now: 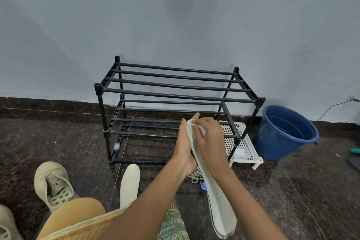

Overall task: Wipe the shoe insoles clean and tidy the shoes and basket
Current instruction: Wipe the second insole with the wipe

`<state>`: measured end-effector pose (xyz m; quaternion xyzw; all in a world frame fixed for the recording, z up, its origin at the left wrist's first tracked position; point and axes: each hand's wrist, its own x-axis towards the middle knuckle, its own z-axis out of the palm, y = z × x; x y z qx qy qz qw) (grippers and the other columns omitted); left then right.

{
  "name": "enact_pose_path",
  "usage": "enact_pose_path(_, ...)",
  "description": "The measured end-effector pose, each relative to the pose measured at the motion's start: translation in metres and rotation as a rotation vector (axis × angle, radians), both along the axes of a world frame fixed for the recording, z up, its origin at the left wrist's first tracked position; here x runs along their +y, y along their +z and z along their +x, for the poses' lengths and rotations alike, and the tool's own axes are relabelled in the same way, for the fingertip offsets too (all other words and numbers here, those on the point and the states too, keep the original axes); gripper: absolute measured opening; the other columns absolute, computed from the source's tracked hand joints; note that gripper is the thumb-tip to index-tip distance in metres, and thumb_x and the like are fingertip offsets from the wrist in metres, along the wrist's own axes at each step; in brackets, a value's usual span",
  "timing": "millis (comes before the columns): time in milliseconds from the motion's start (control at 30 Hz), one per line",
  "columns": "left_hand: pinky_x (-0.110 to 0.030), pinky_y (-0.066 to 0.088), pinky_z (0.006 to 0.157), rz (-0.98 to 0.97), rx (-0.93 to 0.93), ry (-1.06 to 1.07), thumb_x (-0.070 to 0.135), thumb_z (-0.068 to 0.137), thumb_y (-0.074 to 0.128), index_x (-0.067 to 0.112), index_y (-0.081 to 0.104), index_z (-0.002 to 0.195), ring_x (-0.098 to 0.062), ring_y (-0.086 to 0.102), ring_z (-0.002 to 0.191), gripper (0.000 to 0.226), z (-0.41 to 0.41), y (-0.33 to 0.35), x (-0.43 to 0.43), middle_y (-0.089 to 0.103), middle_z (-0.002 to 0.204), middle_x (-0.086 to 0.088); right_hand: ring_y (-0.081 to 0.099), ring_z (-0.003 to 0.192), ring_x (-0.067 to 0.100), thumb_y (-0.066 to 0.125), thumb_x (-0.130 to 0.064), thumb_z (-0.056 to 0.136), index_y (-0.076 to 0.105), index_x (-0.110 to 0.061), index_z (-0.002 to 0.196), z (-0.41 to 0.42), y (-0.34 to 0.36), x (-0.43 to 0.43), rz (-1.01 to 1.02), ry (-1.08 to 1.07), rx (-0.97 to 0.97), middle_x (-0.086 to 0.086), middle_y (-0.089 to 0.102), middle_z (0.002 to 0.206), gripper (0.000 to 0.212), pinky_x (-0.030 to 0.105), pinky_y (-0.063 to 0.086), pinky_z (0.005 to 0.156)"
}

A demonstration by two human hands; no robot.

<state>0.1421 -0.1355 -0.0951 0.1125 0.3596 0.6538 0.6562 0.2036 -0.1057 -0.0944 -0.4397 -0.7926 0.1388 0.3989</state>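
A long off-white insole [218, 206] with a dark edge hangs in front of me. Its upper part lies in the palm of my left hand [184, 148], whose fingers point straight up behind it. My right hand [209, 140] curls its fingers over the insole's top end and presses a small white cloth [200, 129] against it. A second pale insole [129, 183] lies flat on the floor. One beige shoe [52, 185] sits at the left, another shoe [5, 224] at the bottom left corner. The white perforated basket [243, 146] lies behind the rack's right leg.
An empty black two-tier shoe rack [175, 91] stands against the blue wall. A blue bucket [286, 132] holding water sits to its right. Loose shoelaces [195, 175] and a small blue object [203, 186] lie on the dark floor under my hands. My knee is at the bottom left.
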Motion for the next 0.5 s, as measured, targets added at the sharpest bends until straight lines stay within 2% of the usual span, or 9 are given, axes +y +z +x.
enact_pose_path(133,-0.027,0.051,0.084,0.020,-0.023,0.023,0.050,0.099,0.023,0.030,0.056,0.127,-0.016,0.062,0.106,0.047,-0.001,0.001,0.000,0.063,0.123,-0.005,0.052,0.086,0.016,0.055,-0.006,0.084,0.068,-0.015,0.091,-0.004,-0.004,-0.007,0.021,0.035,-0.040,-0.002,0.060,0.091,0.017,0.032,0.043,0.081)
enact_pose_path(233,-0.029,0.052,0.083,0.010,0.005,0.017,0.051,0.099,0.024,0.030,0.059,0.123,-0.017,0.063,0.105,0.047,0.001,0.000,0.001,0.066,0.118,-0.004,0.052,0.085,0.017,0.055,-0.008,0.086,0.068,-0.013,0.094,-0.002,-0.001,-0.002,0.013,-0.013,-0.003,0.001,0.058,0.090,0.016,0.035,0.045,0.080)
enact_pose_path(367,-0.032,0.053,0.075,-0.044,0.025,-0.029,0.057,0.095,0.033,0.015,0.066,0.114,-0.022,0.066,0.094,0.057,0.002,-0.001,0.000,0.070,0.099,-0.010,0.053,0.085,0.020,0.055,-0.008,0.087,0.067,-0.009,0.095,-0.001,0.004,0.006,-0.005,-0.058,0.028,0.003,0.057,0.088,0.015,0.040,0.046,0.080)
enact_pose_path(433,-0.031,0.052,0.075,-0.043,0.017,-0.034,0.057,0.094,0.035,0.013,0.065,0.115,-0.021,0.066,0.094,0.057,0.002,-0.001,0.000,0.069,0.099,-0.010,0.053,0.084,0.020,0.055,-0.006,0.087,0.067,-0.008,0.094,-0.002,0.004,0.006,0.008,-0.046,0.018,0.003,0.057,0.087,0.014,0.040,0.046,0.079)
enact_pose_path(500,-0.031,0.051,0.083,-0.050,0.026,-0.015,0.055,0.095,0.035,0.017,0.065,0.118,-0.020,0.064,0.103,0.053,0.001,-0.002,0.002,0.068,0.107,-0.008,0.052,0.084,0.019,0.054,-0.005,0.086,0.067,-0.009,0.094,-0.003,0.004,0.003,0.009,-0.030,0.012,0.002,0.056,0.087,0.015,0.039,0.045,0.079)
